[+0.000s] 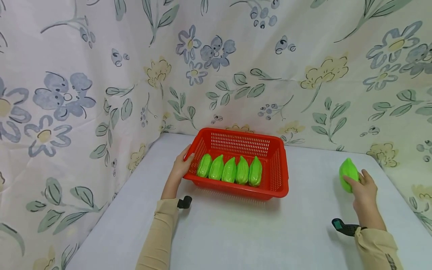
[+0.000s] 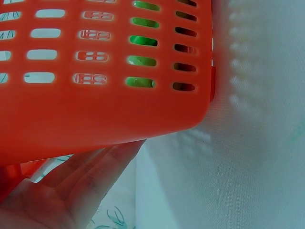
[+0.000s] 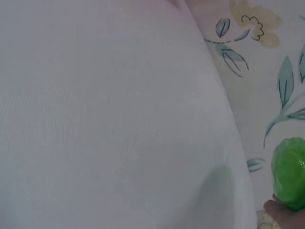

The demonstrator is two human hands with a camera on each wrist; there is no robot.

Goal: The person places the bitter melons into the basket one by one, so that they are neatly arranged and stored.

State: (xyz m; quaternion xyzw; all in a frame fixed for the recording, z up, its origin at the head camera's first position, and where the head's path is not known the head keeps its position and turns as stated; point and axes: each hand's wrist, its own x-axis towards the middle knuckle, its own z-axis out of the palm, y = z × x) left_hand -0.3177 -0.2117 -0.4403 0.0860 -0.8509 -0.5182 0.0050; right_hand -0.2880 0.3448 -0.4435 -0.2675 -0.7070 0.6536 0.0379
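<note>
A red plastic basket (image 1: 278, 165) with slotted walls stands on the white table. Inside it, several glossy green ribbed fruits (image 1: 229, 170) lie in a row along the near side, their pointed tips facing away. My left hand (image 1: 182, 165) holds the basket's left end, thumb over the rim and fingers against the outside. In the left wrist view those fingers (image 2: 102, 174) lie along the basket wall (image 2: 109, 114). Far to the right, my right hand (image 1: 365, 189) grips another green ribbed fruit (image 1: 348, 175) above the table, tip up. The right wrist view shows this fruit (image 3: 290, 171) only partly, at its edge.
A floral cloth (image 1: 253, 93) hangs behind the table and along its left side. The white tabletop (image 1: 236, 232) spreads in front of the basket and between it and my right hand. A dark wrist strap device (image 1: 344, 227) sits at my right sleeve.
</note>
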